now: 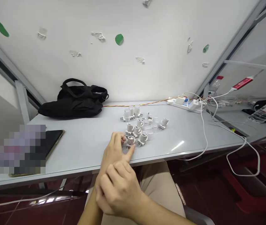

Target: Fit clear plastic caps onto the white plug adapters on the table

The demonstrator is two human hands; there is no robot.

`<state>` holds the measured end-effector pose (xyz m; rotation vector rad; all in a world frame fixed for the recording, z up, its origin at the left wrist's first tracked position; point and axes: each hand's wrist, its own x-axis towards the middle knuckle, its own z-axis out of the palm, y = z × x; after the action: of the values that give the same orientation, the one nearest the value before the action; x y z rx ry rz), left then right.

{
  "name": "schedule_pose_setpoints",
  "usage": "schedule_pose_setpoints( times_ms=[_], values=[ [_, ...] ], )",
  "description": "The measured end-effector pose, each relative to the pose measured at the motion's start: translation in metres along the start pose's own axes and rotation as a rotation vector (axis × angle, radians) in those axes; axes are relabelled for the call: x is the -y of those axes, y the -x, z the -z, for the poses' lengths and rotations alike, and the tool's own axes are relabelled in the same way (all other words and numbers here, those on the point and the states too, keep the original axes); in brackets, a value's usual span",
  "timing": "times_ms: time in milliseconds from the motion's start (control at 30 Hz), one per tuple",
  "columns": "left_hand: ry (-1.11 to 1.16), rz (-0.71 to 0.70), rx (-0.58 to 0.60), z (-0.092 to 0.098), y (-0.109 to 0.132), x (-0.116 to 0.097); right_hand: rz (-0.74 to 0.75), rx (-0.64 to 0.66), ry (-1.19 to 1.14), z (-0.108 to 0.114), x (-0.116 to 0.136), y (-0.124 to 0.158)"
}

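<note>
My left hand (115,149) reaches over the table near its front edge. Its thumb and bent fingers close around a small white plug-in lamp holder (130,140) with a round socket. Just right of it stands another plug-in lamp holder (143,138) with metal pins showing. Several more of the same kind, such as a lamp holder (164,123) at the right, are grouped behind, among clear plastic pieces (153,127). My right hand (120,189) is wrapped round my left wrist, below the table edge.
A black bag (76,101) lies at the back left. A dark flat device (53,142), partly blurred out, is at the left. At the back right a white power strip (185,104) has cables; a white cable (205,134) hangs over the front edge. A wall (147,75) stands behind.
</note>
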<state>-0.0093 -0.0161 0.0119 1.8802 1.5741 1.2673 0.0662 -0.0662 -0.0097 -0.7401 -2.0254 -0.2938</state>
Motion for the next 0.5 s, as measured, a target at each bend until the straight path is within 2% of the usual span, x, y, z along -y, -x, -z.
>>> schedule_pose_setpoints(
  times_ms=[167, 367, 500],
  values=[
    [-0.026, -0.055, 0.008, -0.004, -0.007, 0.016, 0.178, 0.04, -0.098, -0.007, 0.032, 0.013],
    [-0.007, -0.064, 0.019, -0.005, -0.007, 0.018, 0.0, 0.076, -0.001, 0.0, 0.021, -0.002],
    [0.014, -0.079, -0.01, -0.003, -0.006, 0.015, 0.081, 0.0, -0.008, -0.007, 0.042, 0.0]
  ],
)
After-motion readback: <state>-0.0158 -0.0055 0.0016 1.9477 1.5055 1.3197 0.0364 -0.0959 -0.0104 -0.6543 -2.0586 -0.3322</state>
